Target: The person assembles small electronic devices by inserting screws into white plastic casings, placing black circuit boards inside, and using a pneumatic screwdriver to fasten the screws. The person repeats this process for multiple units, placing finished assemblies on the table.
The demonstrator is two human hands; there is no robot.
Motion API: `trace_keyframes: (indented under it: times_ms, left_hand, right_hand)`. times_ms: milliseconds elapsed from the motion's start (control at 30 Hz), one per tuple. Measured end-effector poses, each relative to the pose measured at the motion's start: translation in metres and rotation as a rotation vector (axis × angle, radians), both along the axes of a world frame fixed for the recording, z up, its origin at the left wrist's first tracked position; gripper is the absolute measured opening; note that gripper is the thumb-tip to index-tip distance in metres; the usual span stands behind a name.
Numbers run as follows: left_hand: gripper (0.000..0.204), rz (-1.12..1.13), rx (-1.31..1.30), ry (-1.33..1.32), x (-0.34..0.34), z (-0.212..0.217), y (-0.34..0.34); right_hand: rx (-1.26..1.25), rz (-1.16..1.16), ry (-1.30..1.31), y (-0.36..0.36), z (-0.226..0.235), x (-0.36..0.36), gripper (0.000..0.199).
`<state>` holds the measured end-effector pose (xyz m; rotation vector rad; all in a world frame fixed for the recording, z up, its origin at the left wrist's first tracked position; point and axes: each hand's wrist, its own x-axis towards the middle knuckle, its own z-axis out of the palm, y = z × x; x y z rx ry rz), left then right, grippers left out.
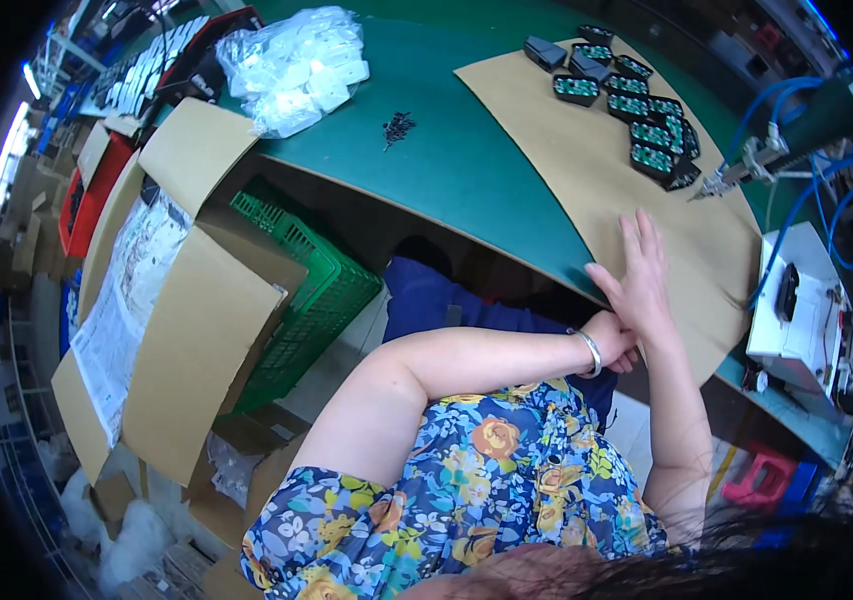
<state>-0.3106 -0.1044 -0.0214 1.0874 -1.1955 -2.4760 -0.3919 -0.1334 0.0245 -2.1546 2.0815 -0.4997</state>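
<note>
My right hand (642, 275) is open, thumb and fingers apart, above the near edge of a brown cardboard sheet (587, 160) on the table. It holds nothing. My left hand (609, 338), with a silver bangle (592, 352) at its wrist, is crossed over to my right wrist. Its fingers are curled beside that wrist, partly hidden, and whatever they may hold cannot be made out. Farther up the sheet lie several black housings (629, 107) with green circuit boards inside. A powered-looking tool with a metal tip (737, 180) stands at the sheet's right edge.
On the green table (427, 100) lie a pile of small black screws (399, 129) and a clear bag of white parts (297, 70). An open carton (207, 340) and a green crate (312, 300) stand at the left. Blue hoses and a white machine (797, 300) are at right.
</note>
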Motion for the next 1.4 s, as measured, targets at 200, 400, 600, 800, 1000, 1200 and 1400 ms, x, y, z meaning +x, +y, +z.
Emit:
trace_keyframes:
  times_ms: [200,400,600,800,1000,1200,1400]
  left_hand:
    - [0.032,-0.514,-0.435,0.117,0.072,-0.017,-0.033]
    - [0.021,0.812,-0.388,-0.787,0.32,-0.144,-0.029]
    - [0.026,0.179,0.151,-1.413,0.398,-0.266,0.149]
    - [0.025,0.173,0.256,-1.34,0.381,-0.242,0.132]
    - [0.024,0.124,0.169,-1.317,0.387,-0.218,0.074]
    - [0.023,-0.168,-0.08,-1.355,0.412,-0.205,-0.005]
    - [0.022,-0.602,-0.559,-1.285,0.371,-0.057,-0.122]
  right_hand:
    - [0.052,0.153,0.116,-0.041,-0.049,-0.002,0.076]
    - [0.113,0.118,0.074,-0.047,-0.042,0.019,0.076]
    - [0.255,0.12,0.074,-0.054,-0.033,0.03,0.074]
    - [0.294,0.159,0.12,-0.051,-0.038,0.026,0.077]
    - [0.292,0.189,0.115,-0.053,-0.041,0.024,0.077]
    - [0.215,0.155,0.075,-0.059,-0.041,0.027,0.075]
    - [0.176,0.095,-0.035,-0.059,-0.046,0.029,0.073]
